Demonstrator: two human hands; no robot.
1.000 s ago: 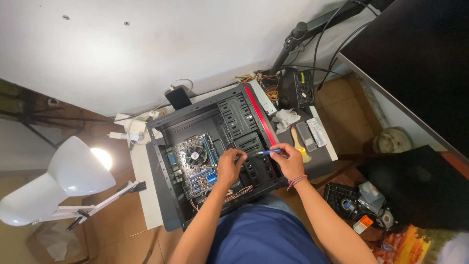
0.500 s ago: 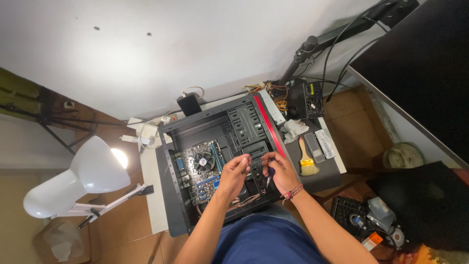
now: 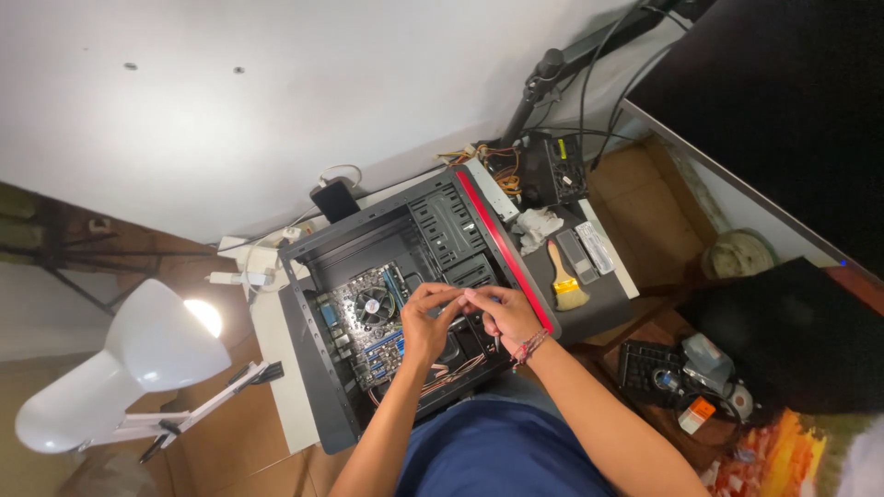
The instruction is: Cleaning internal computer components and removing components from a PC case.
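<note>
Black steel computer case (image 3: 318, 345), lying open on its side with a red stripe along its right edge, occupies the centre of the frame on a white table (image 3: 276, 364). I note a green motherboard (image 3: 364, 322) with a round black cooler fan (image 3: 373, 306) in the case's left half.

Both hands meet over the middle of the case, just right of the motherboard. My left hand (image 3: 425, 322) has its fingers curled, the tips pinched together against those of the other hand; what they hold is too small for me to tell. My right hand (image 3: 502, 313), with a red braided wristband (image 3: 528, 347), is closed around a thin dark tool whose tip (image 3: 497, 343) shows below the palm. I cannot tell the tool's kind.

A bundle of thin brown wires (image 3: 447, 373) lies in the case below the hands.

To the right of the case, on a dark grey panel (image 3: 589, 317), lie a yellow-handled paintbrush (image 3: 564, 281), a crumpled white cloth (image 3: 539, 225) and two small grey rectangular blocks (image 3: 587, 253). A black power supply with coloured cables (image 3: 548, 170) sits at upper centre. A white desk lamp (image 3: 138, 364), lit, stands at lower left. A black keyboard (image 3: 649, 368) lies at lower right.
</note>
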